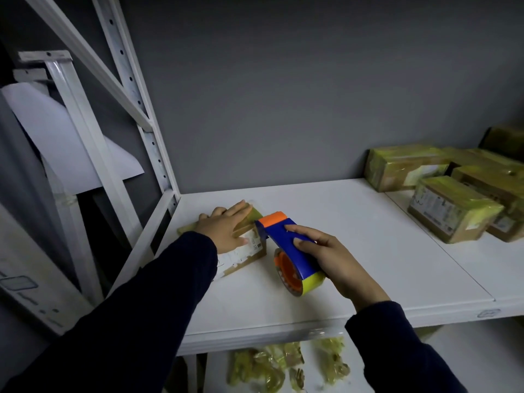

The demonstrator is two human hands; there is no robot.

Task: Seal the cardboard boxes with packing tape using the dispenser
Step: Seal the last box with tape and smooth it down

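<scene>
A small cardboard box (246,252) with a white label and yellowish tape lies on the left part of the white shelf (368,251). My left hand (225,226) rests flat on top of it, fingers spread. My right hand (330,256) grips a blue and orange tape dispenser (286,245) with a yellow tape roll. The dispenser's orange front end touches the box's right top edge.
Several taped cardboard boxes (450,211) are stacked at the shelf's right end. Crumpled yellowish tape scraps (283,367) lie on the lower level. White metal shelf uprights (136,95) stand at the left, with a grey wall behind.
</scene>
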